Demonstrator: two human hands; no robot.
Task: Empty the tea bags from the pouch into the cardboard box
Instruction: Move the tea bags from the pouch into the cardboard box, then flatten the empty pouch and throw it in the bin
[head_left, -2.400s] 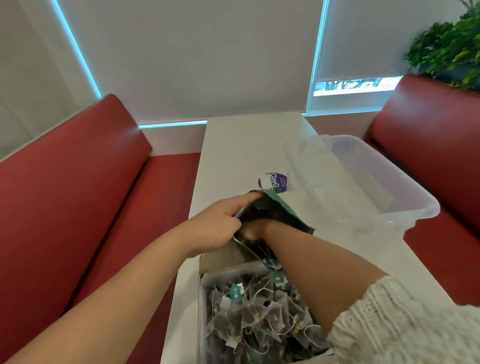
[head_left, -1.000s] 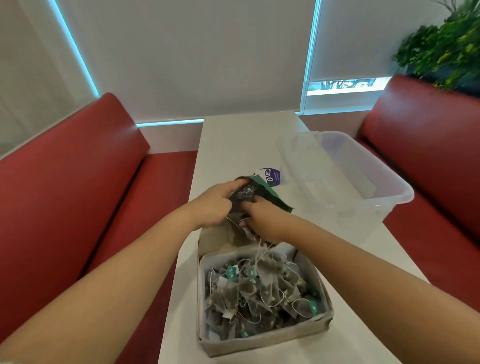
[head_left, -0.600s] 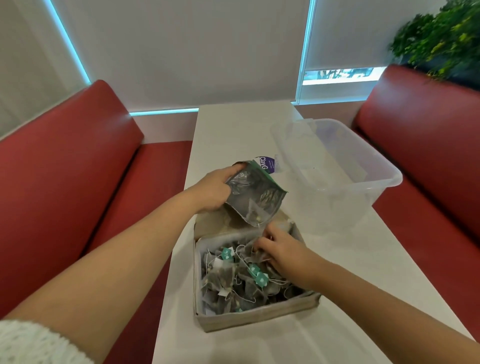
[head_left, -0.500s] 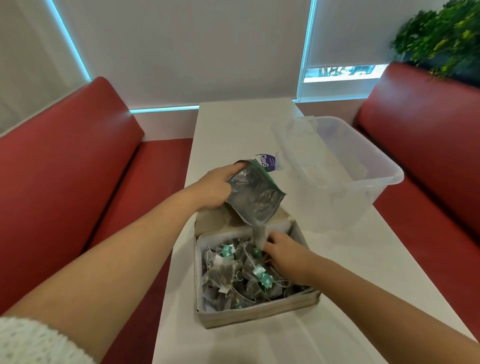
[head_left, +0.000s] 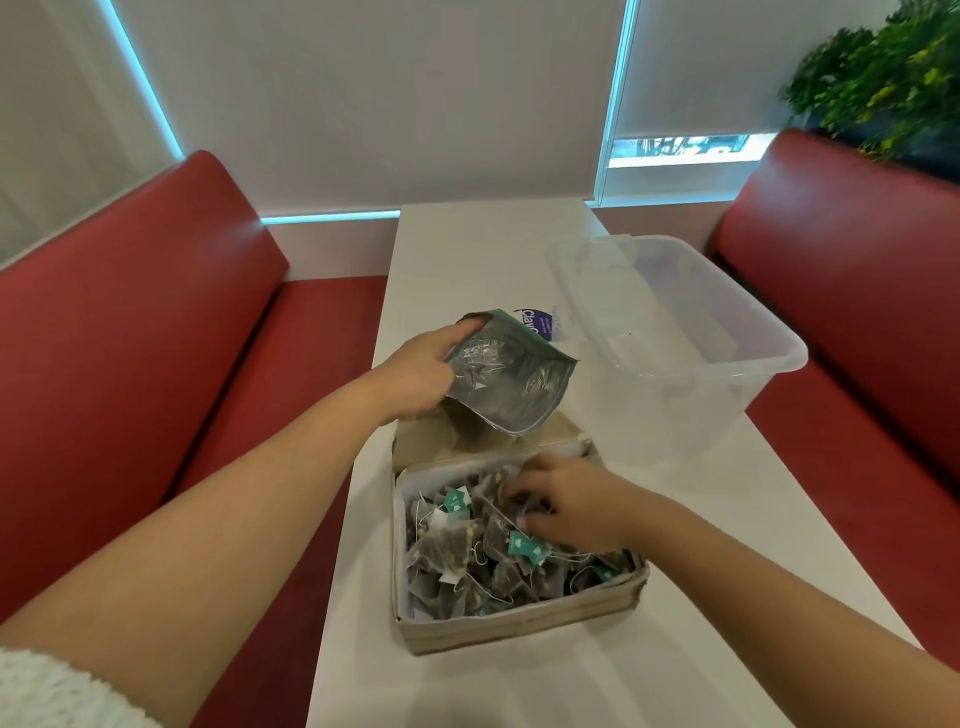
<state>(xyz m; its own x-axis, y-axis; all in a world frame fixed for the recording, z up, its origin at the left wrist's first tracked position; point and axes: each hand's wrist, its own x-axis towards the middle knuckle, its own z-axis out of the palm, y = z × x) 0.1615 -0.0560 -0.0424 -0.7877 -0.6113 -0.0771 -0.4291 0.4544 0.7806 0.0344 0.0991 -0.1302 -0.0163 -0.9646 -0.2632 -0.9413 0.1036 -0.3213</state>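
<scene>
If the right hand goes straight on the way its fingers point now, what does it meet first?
The tea bags in the box; the right hand seems to touch them with its fingertips, though depth is unclear.

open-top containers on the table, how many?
2: the box of tea bags at the near end, and the clear bin beyond it on the right. None looks hidden.

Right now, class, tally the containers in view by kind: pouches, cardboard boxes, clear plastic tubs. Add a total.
pouch: 1
cardboard box: 1
clear plastic tub: 1
Total: 3
</scene>
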